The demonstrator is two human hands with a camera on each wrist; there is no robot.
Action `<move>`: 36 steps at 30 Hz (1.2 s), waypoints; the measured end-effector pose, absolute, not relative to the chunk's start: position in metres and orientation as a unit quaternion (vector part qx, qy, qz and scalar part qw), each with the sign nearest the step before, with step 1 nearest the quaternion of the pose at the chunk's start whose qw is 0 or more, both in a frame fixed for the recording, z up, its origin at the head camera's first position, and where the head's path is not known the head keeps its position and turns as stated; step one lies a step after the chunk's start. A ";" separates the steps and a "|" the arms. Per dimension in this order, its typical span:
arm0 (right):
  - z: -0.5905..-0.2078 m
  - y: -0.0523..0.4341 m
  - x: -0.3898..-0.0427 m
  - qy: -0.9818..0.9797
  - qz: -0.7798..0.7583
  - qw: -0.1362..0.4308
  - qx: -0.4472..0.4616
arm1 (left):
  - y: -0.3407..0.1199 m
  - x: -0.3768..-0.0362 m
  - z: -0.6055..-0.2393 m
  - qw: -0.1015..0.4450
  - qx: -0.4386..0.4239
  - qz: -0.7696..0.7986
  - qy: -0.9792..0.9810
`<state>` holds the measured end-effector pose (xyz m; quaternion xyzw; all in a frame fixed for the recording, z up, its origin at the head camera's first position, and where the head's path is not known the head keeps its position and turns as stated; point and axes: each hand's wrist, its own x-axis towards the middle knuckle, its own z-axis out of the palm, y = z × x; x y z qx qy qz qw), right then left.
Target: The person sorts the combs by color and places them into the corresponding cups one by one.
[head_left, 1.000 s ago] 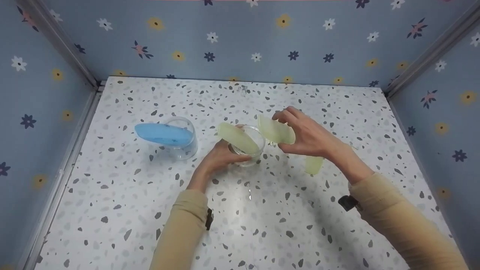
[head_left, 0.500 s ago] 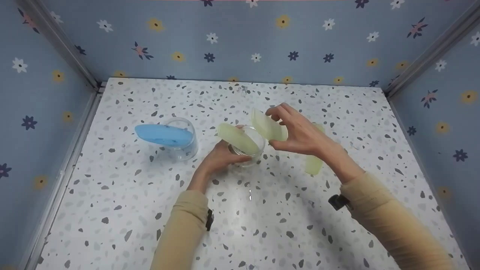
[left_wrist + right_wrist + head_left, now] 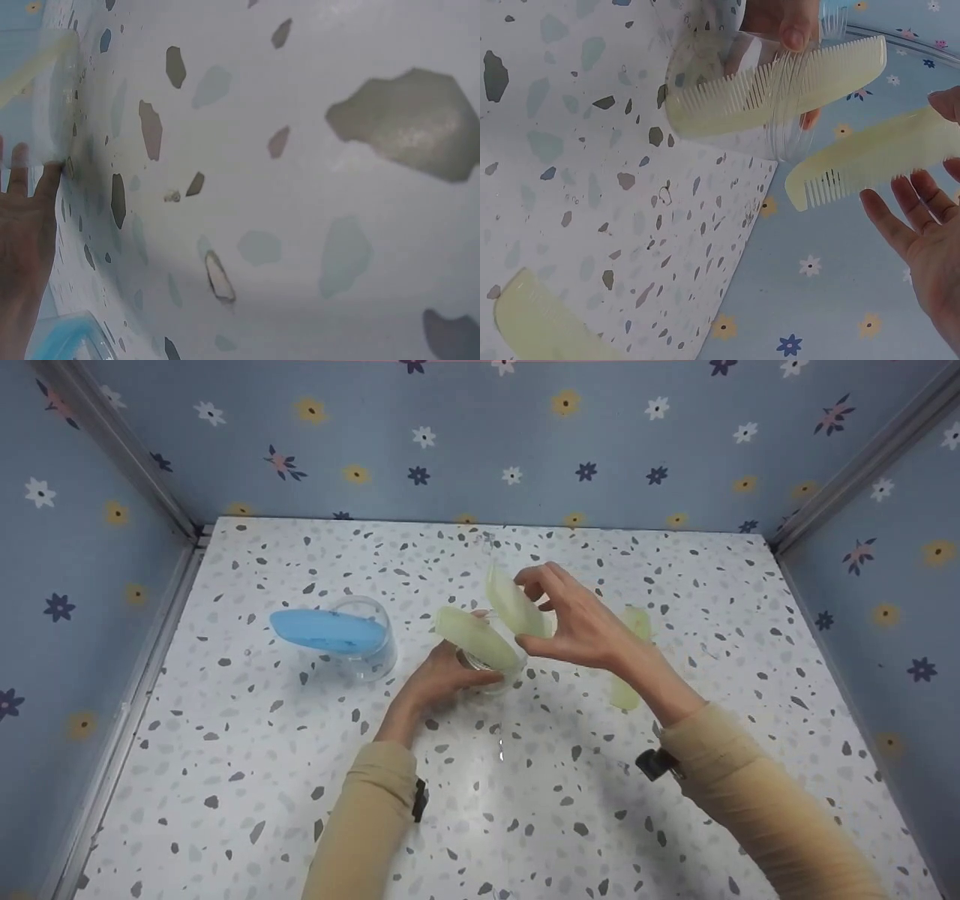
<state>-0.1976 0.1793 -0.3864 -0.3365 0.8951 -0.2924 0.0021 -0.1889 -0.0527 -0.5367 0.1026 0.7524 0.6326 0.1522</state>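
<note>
My left hand point(image 3: 442, 676) grips the side of a clear cup point(image 3: 789, 112) at the table's middle. A pale yellow comb point(image 3: 478, 639) leans in that cup, its upper end past the rim. My right hand point(image 3: 583, 624) pinches a second pale yellow comb point(image 3: 881, 154) between thumb and fingers, tilted just above the cup's right side. In the right wrist view this held comb is apart from the cup, teeth facing the fingers. A third yellow comb point(image 3: 639, 622) lies on the table, partly hidden beneath my right forearm.
To the left stands another clear cup point(image 3: 384, 660) with a blue comb point(image 3: 328, 631) leaning in it, one end jutting out leftward. Flower-patterned blue panels point(image 3: 480, 442) enclose the back and sides of the speckled white table point(image 3: 525, 810).
My right hand has moved left with its comb, bringing it over the cup and tilting it steeper. More of the comb on the table shows. My left hand and cup stay put.
</note>
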 end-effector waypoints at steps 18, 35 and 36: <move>-0.398 0.154 -0.199 0.869 -0.363 -0.024 -0.334 | -0.052 -0.185 -0.534 0.154 0.097 0.633 0.753; -0.412 0.140 -0.201 0.873 -0.372 -0.017 -0.315 | -0.052 -0.183 -0.533 0.166 0.078 0.629 0.755; -0.413 0.140 -0.201 0.874 -0.372 -0.016 -0.313 | -0.052 -0.183 -0.533 0.165 0.077 0.627 0.757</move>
